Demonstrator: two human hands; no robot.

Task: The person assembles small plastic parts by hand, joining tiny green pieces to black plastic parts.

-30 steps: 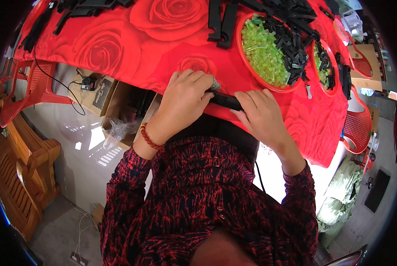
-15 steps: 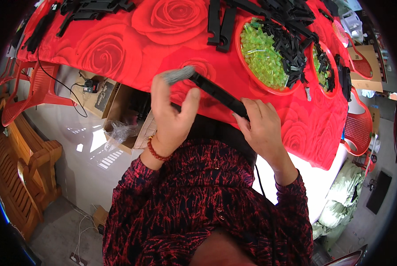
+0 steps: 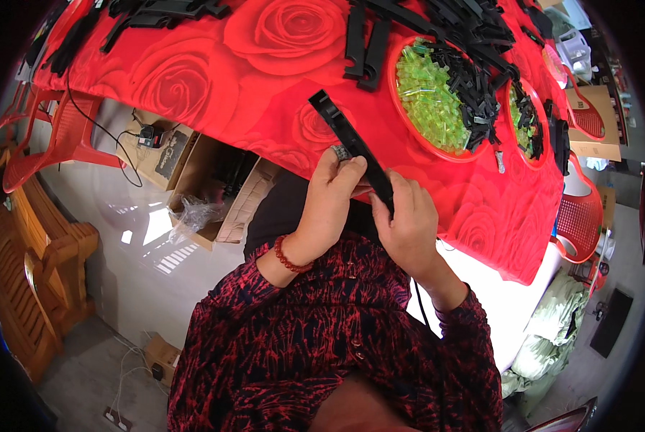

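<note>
A long, narrow black plastic bar [image 3: 347,135] slants over the near edge of the table. My right hand [image 3: 409,225] grips its lower end between thumb and fingers. Partway along the bar, my left hand [image 3: 329,198] is closed, its thumb touching the bar's side. A small silvery-grey piece [image 3: 342,152] shows between the left fingers and the bar; its exact kind cannot be made out. The bar's far end juts free over the red rose-patterned tablecloth [image 3: 265,119].
A red bowl [image 3: 396,108] holds yellow-green translucent pieces and small black parts, with a smaller red bowl [image 3: 511,129] beside it. Black plastic parts [image 3: 473,25] lie piled behind. Below the table's left edge stands an open cardboard box [image 3: 193,176], near a red chair [image 3: 67,144].
My left hand has moved right and nearer me, from the bar's far end to its middle, with the silvery-grey piece. The bar now points more steeply away from me.
</note>
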